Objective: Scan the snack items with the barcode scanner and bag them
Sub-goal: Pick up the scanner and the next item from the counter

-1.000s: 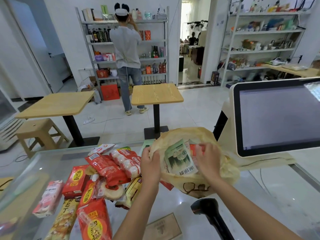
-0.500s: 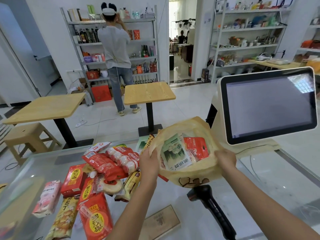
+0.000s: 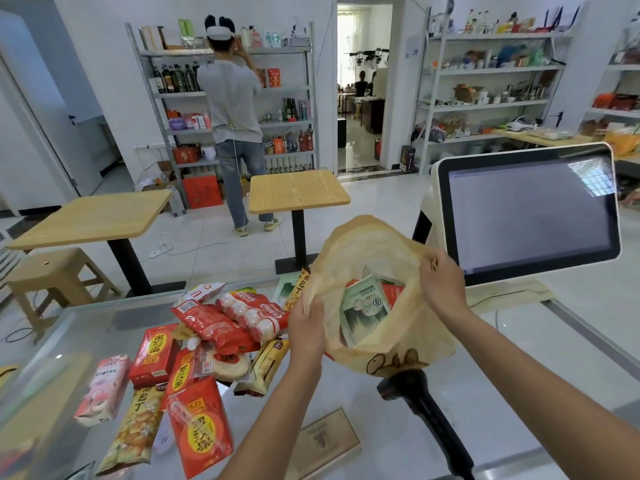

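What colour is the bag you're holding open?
Pale yellow bag, black drawing near the bottom; head view.

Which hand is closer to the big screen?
Right. The right hand grips the bag rim just left of the screen; the left hand holds the opposite rim, farther left, beside the snack pile.

Glass counter (image 3: 349,393) holds snack packets (image 3: 207,327); scanner (image 3: 422,410); seemingly bag (image 3: 398,351).

The 2 bare forearms reach forward. The left hand (image 3: 306,327) curls around the rim of the bag (image 3: 367,251); the right hand (image 3: 441,285), higher, pinches the opposite rim.
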